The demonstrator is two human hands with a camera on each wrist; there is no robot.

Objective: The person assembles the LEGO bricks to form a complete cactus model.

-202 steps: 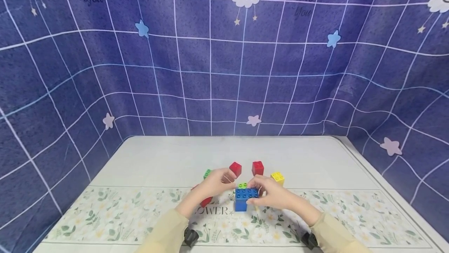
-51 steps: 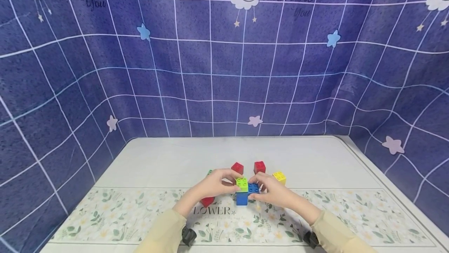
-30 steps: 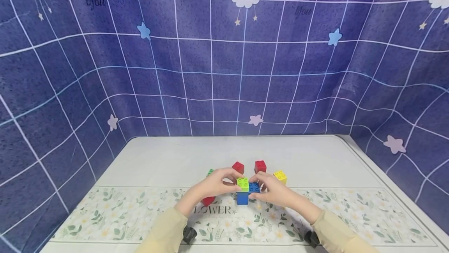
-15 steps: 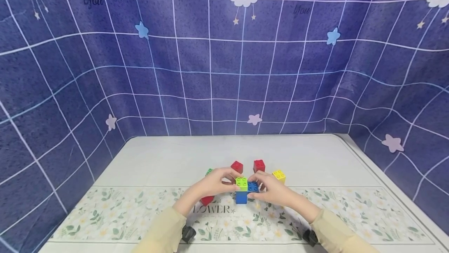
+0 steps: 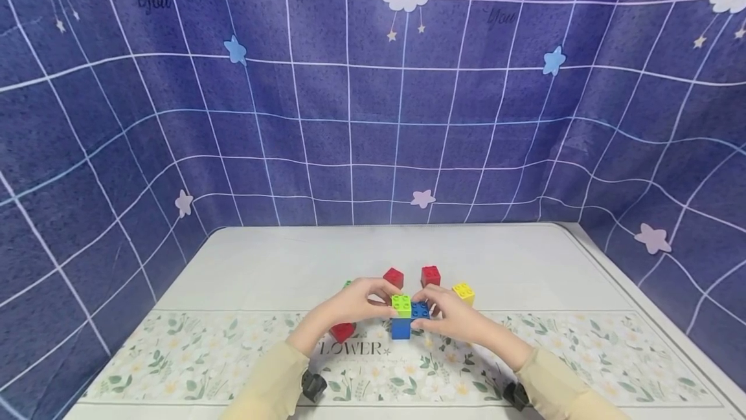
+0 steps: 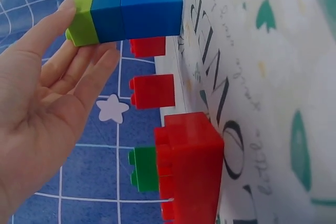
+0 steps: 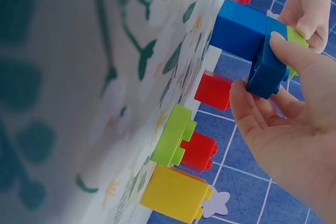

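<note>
A small stack of toy building bricks stands upright in the middle of the table. Its base is a tall blue brick. Across that lies a darker, longer blue brick, its right end jutting out past the base. On the left end sits a lime green brick, studs up. My left hand pinches this lime brick between thumb and fingers. From the other side my right hand holds the jutting end of the long blue brick, thumb on its near face and fingers behind.
Two red bricks stand behind the stack, with a yellow brick to the right. A longer red brick and a green brick are left. Another lime brick lies near the yellow one. Patterned cloth hangs behind.
Since the oldest frame, a lime brick has come onto the left end of the blue bricks, and my left hand, empty then, pinches it. Over the last second both hands stay nearly still.
</note>
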